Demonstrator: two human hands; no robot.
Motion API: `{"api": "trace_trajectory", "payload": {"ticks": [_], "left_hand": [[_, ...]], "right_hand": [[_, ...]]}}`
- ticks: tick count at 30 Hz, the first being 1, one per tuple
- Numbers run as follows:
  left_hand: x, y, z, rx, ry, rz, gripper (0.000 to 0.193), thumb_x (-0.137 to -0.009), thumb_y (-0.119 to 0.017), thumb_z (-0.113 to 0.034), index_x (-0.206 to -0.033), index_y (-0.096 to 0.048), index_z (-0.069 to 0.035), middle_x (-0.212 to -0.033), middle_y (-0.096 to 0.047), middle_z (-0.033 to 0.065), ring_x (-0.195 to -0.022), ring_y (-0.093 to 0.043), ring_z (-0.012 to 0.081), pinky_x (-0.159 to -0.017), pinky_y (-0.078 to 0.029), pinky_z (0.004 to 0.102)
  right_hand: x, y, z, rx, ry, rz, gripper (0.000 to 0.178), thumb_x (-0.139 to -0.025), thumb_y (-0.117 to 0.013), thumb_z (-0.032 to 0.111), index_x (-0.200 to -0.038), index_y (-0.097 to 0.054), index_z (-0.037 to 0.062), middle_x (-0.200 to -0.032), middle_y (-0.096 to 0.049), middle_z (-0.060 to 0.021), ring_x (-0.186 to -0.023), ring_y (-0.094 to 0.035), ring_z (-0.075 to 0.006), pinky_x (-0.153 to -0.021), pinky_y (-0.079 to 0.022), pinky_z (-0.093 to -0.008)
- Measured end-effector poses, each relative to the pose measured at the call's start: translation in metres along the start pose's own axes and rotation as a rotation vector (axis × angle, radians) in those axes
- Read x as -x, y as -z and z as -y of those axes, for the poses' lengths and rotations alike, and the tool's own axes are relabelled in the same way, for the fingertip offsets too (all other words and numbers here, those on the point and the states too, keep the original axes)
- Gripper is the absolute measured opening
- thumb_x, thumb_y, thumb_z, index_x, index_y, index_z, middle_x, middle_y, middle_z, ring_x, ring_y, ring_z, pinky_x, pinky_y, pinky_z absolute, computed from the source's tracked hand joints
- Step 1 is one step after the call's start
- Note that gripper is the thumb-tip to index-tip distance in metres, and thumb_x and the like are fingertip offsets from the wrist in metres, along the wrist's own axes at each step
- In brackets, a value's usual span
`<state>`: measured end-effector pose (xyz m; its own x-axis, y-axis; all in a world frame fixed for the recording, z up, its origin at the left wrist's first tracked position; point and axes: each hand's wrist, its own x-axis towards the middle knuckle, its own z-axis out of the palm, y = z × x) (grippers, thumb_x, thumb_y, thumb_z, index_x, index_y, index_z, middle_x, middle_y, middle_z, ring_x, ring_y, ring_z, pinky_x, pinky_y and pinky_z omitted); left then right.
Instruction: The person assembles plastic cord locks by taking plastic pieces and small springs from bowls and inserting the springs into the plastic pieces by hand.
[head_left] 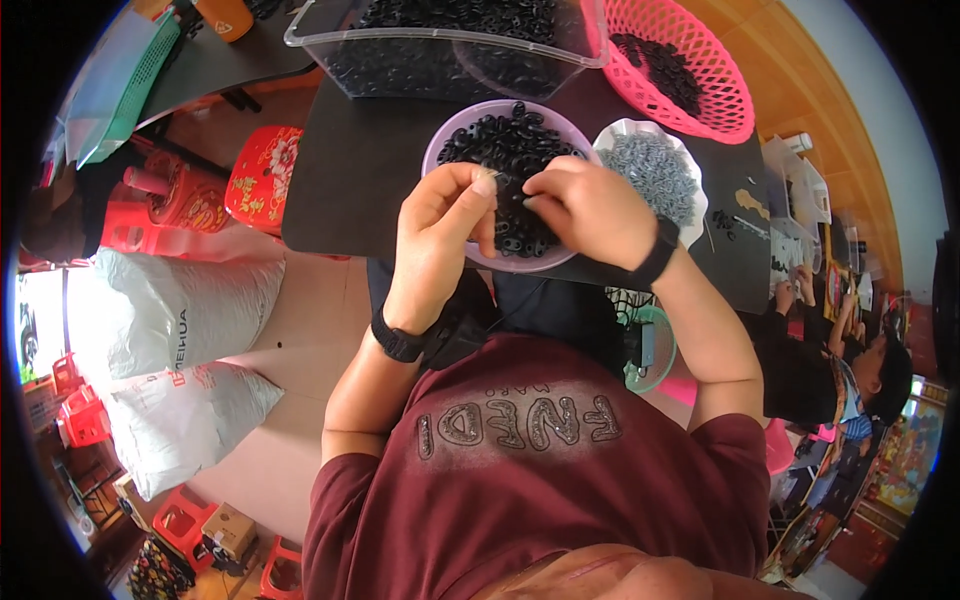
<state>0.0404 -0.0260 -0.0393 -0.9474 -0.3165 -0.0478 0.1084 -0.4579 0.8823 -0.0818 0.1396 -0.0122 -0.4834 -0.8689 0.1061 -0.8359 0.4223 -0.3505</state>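
Observation:
Both of my hands are over a lilac bowl (432, 152) heaped with small black oval plastic pieces (515, 140). My left hand (437, 235) is at the bowl's left side, thumb and forefinger pinched on something small and pale that I cannot make out. Opposite it, my right hand (598, 208) is closed in a pinch above the black pieces. Whatever sits between its fingertips is too small to name. Just past the right hand lies a white scalloped dish (697, 190) full of tiny grey translucent pieces (650, 172).
A clear plastic bin (450, 50) and a pink lattice basket (735, 95), both with black pieces, stand farther back on the black table (340, 180). White sacks (190, 315) and a red floral stool (262, 180) are at left. People (850, 370) work at far right.

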Motion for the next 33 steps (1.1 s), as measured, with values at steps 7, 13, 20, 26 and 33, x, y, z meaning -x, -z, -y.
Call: {"api": "trace_trajectory", "payload": {"ticks": [7,13,20,26,33], "left_hand": [[-0.001,-0.007,-0.007,0.015,0.04,0.036,0.018,-0.099,-0.054,-0.015,-0.103,-0.057,0.002,-0.078,-0.057,0.0042,-0.061,-0.052,0.0088,-0.05,-0.044,0.0217],[-0.005,-0.022,-0.006,0.01,0.104,0.106,0.017,-0.099,-0.054,-0.016,-0.102,-0.058,0.001,-0.08,-0.057,0.0033,-0.061,-0.052,0.008,-0.051,-0.044,0.0215],[-0.008,-0.034,-0.006,-0.071,0.125,0.103,0.016,-0.099,-0.053,-0.015,-0.102,-0.057,0.0,-0.08,-0.057,0.0032,-0.061,-0.052,0.0085,-0.051,-0.044,0.0215],[-0.012,-0.042,-0.003,-0.122,0.151,0.126,0.017,-0.099,-0.054,-0.016,-0.103,-0.057,0.0,-0.08,-0.057,0.0032,-0.06,-0.052,0.0089,-0.051,-0.043,0.0216],[-0.014,-0.047,0.003,-0.127,0.158,0.103,0.019,-0.099,-0.054,-0.017,-0.103,-0.057,0.001,-0.082,-0.058,0.0039,-0.062,-0.053,0.0088,-0.051,-0.043,0.0218]], "right_hand": [[0.062,0.048,-0.072,0.187,-0.369,-0.091,0.012,-0.084,-0.064,0.012,-0.094,-0.067,0.006,-0.088,-0.063,-0.0119,-0.085,-0.062,-0.033,-0.074,-0.05,-0.0413],[0.068,0.04,-0.081,0.074,-0.375,-0.12,0.01,-0.084,-0.065,0.014,-0.089,-0.065,0.0045,-0.084,-0.063,-0.0123,-0.082,-0.062,-0.0327,-0.072,-0.05,-0.0403],[0.082,0.048,-0.074,-0.117,-0.45,-0.267,0.01,-0.085,-0.064,0.011,-0.086,-0.065,0.0014,-0.077,-0.065,-0.013,-0.067,-0.064,-0.026,-0.062,-0.049,-0.0339],[0.091,0.05,-0.076,-0.201,-0.526,-0.357,0.011,-0.087,-0.065,0.011,-0.087,-0.065,-0.0005,-0.071,-0.063,-0.0095,-0.06,-0.06,-0.0156,-0.058,-0.047,-0.0284],[0.097,0.043,-0.077,-0.501,-0.57,-0.453,0.012,-0.087,-0.066,0.01,-0.092,-0.067,-0.0011,-0.07,-0.063,-0.0023,-0.06,-0.057,-0.0062,-0.054,-0.044,-0.0231]]}}
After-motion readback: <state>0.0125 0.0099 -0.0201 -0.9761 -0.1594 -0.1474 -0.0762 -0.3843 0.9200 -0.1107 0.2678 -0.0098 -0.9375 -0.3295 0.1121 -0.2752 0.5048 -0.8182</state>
